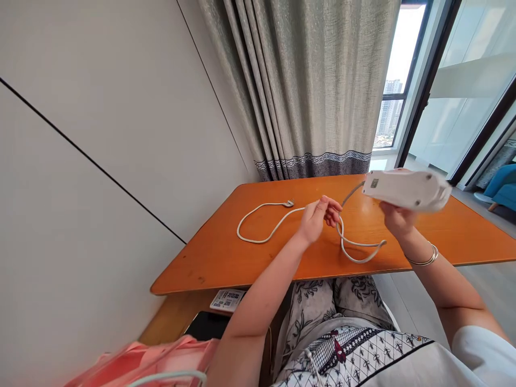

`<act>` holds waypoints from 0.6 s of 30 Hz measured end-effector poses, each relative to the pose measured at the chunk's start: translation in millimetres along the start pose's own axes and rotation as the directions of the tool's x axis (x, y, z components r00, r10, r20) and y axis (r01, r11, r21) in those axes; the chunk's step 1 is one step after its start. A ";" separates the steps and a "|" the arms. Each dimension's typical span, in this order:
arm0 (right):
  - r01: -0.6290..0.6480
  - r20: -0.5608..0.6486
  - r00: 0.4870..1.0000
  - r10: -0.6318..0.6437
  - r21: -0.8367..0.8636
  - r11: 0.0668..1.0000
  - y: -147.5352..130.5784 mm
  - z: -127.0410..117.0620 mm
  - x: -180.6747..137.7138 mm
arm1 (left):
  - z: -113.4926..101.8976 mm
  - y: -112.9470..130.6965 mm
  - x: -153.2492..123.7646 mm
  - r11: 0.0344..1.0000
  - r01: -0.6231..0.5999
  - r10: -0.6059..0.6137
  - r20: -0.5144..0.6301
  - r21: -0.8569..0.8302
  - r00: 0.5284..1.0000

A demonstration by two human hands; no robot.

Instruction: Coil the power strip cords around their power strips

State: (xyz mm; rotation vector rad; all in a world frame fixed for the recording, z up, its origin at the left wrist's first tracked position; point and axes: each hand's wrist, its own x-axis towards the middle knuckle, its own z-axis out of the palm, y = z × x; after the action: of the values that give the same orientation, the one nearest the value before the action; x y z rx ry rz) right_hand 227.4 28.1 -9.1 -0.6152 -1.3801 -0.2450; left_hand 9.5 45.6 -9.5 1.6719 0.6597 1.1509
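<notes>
My right hand (397, 217) holds a white power strip (407, 189) up above the orange table (463, 231), its underside facing me. Its white cable (358, 248) runs down from the strip's left end and loops over the table's near edge. My left hand (318, 217) pinches that cable between fingers and thumb above the table's middle. From there the cable curves left in a loop on the tabletop and ends in a plug (288, 203). A bracelet sits on my right wrist.
A grey curtain (306, 86) hangs behind the table, with a window (393, 102) and glass door to its right. A white wall runs along the left. Below the table lie a small card (227, 300), a dark phone-like slab (207, 325) and pink cloth (157, 363).
</notes>
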 end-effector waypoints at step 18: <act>0.160 0.499 0.861 -0.098 -0.082 0.984 -18.5 23.9 -23.1 | -8.8 49.1 -11.6 0.821 0.338 -0.178 0.357 -0.460 0.917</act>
State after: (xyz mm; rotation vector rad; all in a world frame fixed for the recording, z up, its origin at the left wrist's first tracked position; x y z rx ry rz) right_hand 193.5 21.5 -24.9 -0.7170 -1.9194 -0.2927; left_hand -7.4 20.5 31.9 1.2101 0.3298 0.7615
